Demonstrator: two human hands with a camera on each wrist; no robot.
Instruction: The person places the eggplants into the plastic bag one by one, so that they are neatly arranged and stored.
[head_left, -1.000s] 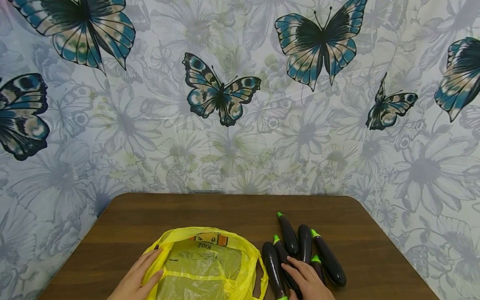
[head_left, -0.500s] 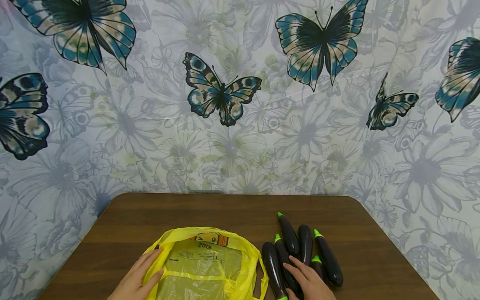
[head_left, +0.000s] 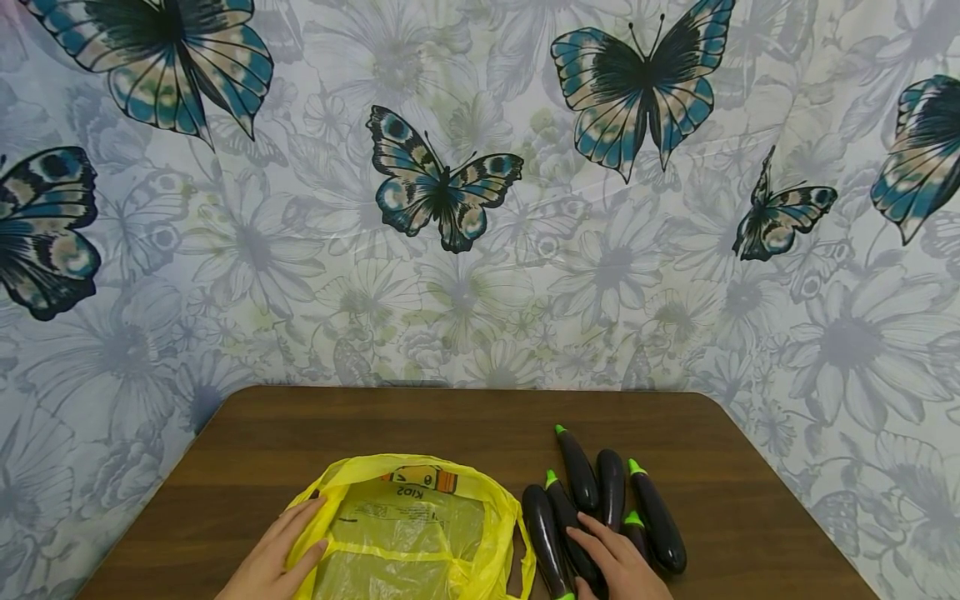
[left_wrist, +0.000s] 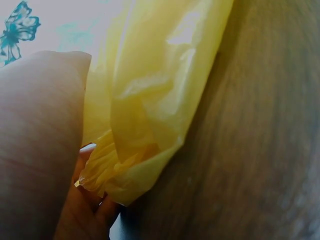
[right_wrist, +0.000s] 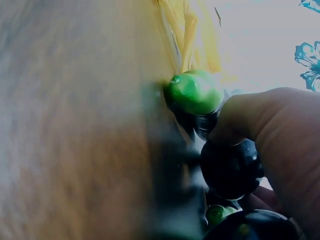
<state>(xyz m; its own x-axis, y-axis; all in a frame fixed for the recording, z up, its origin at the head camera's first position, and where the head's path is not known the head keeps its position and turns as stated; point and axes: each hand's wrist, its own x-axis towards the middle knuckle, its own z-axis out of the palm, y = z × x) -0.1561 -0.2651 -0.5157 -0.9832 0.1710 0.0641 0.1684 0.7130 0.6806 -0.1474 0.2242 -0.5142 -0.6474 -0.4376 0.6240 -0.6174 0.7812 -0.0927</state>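
Observation:
A yellow plastic bag (head_left: 405,575) stands with its mouth open at the table's near middle. My left hand (head_left: 270,554) holds its left side, thumb and fingers spread along the rim; in the left wrist view, gathered yellow film (left_wrist: 105,165) lies against the fingers. Right of the bag, several dark, glossy eggplants with bright green caps lie in a cluster. My right hand (head_left: 624,562) reaches over them and grips one eggplant (head_left: 562,508) between thumb and fingers. Another eggplant (head_left: 546,537) lies between it and the bag. The right wrist view shows the thumb (right_wrist: 242,115) against a dark eggplant (right_wrist: 230,170).
Farther back in the cluster lie an eggplant (head_left: 576,468) and a capless-looking one (head_left: 611,483). A long eggplant (head_left: 660,525) sits at the right. The brown wooden table (head_left: 750,500) ends at a butterfly-patterned wall covering (head_left: 450,317).
The rightmost eggplant has shifted slightly and turned beside the right hand. The gripped eggplant and the one beside the bag have moved a little. The left hand and bag stay in place.

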